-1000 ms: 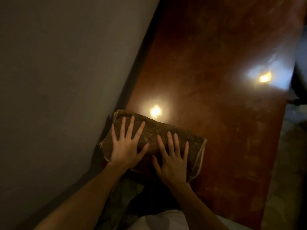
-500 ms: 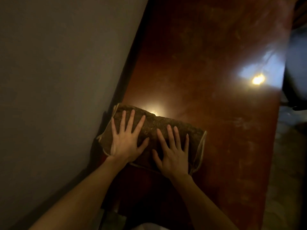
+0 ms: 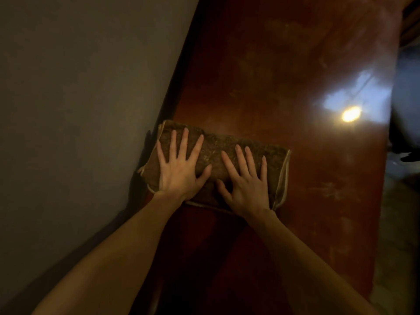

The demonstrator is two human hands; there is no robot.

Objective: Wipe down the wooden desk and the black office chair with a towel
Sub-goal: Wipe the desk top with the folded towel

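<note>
A folded brown towel point(image 3: 270, 155) with pale edging lies flat on the reddish wooden desk point(image 3: 284, 76), close to the desk's left edge by the wall. My left hand point(image 3: 179, 169) presses down on the towel's left half with fingers spread and straight. My right hand point(image 3: 247, 183) presses on the right half the same way. Both forearms reach in from the bottom of the view. A dark shape at the far right edge may be the black office chair point(image 3: 406, 142); the dim light hides most of it.
A grey wall point(image 3: 79, 110) runs along the desk's left side. Bright lamp glare point(image 3: 351, 113) reflects on the desk surface at right. The desk's right edge drops to a dim floor point(image 3: 395, 223). Dusty smears show on the wood to the right of the towel.
Both hands have pushed the towel forward along the desk, away from my body. The lamp reflection that was just beyond the towel is now covered by it.
</note>
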